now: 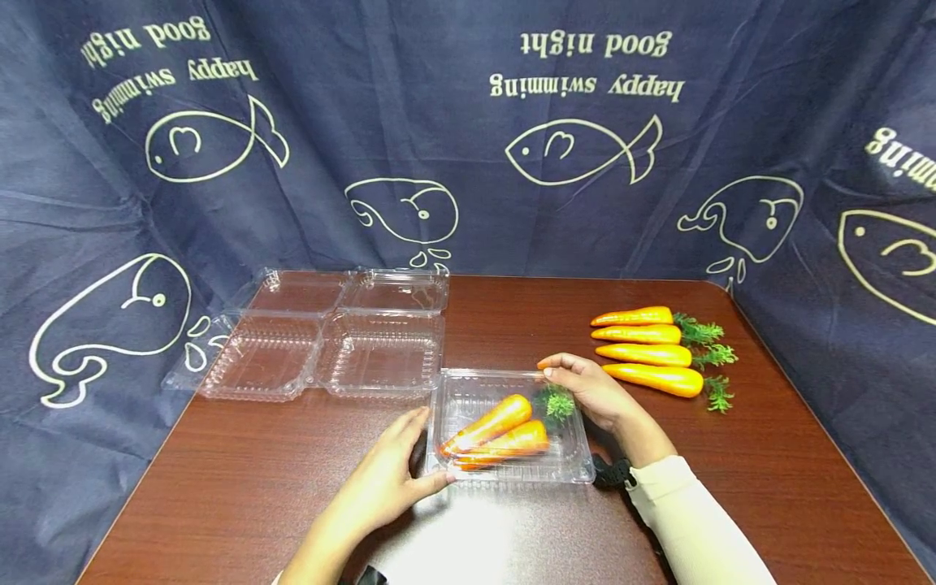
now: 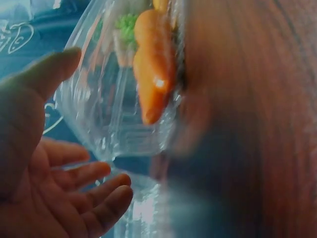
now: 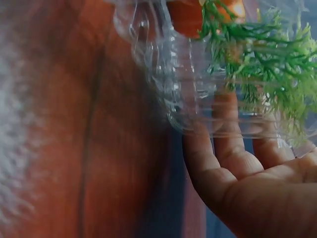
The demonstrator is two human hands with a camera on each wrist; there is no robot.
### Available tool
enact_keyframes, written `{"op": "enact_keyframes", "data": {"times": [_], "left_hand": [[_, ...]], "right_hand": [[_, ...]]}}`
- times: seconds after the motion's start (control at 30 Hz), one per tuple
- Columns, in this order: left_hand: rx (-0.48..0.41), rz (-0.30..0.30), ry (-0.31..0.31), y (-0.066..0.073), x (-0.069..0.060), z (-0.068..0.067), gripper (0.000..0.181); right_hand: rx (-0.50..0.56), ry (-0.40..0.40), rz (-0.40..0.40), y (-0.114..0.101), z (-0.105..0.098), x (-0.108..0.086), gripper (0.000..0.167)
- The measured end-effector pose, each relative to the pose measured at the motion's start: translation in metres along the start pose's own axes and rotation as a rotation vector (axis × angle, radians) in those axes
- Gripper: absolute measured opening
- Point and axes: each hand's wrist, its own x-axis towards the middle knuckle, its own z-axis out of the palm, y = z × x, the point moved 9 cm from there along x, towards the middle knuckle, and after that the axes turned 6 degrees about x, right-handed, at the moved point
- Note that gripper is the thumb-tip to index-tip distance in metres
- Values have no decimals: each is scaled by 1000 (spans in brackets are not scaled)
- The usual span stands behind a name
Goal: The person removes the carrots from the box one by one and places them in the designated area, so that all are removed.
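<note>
A clear plastic clamshell box sits on the table before me, its lid over the base. Two orange carrots with green leafy tops lie slanted inside. My left hand is at the box's left side, thumb by the near left corner. In the left wrist view its fingers are spread, apart from the box. My right hand touches the far right corner. Lightly bent fingers lie against the box's ribbed side in the right wrist view; its thumb is not clear there.
Several more carrots lie in a row at the right of the brown table, green tops pointing right. Two clear clamshell boxes stand open side by side at the back left. A dark blue printed cloth hangs behind the table.
</note>
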Motion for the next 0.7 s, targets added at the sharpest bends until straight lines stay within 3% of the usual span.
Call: {"op": "enact_keyframes", "data": {"times": [0.13,0.37,0.53,0.7], "left_hand": [[-63,-33,33,-4,6,2,85],[-235,-133,-30,-13,14,15,88],[-379,-160,-17,-17,22,23,84],[-529,-214,12,-19,26,31,71]], "right_hand": [[38,29,-11,0,-5,5,31],[61,80,-10,-3,-12,11,29],[81,128,-26,-4,-19,16,24],[93,169,-35,-4,-26,18,37]]}}
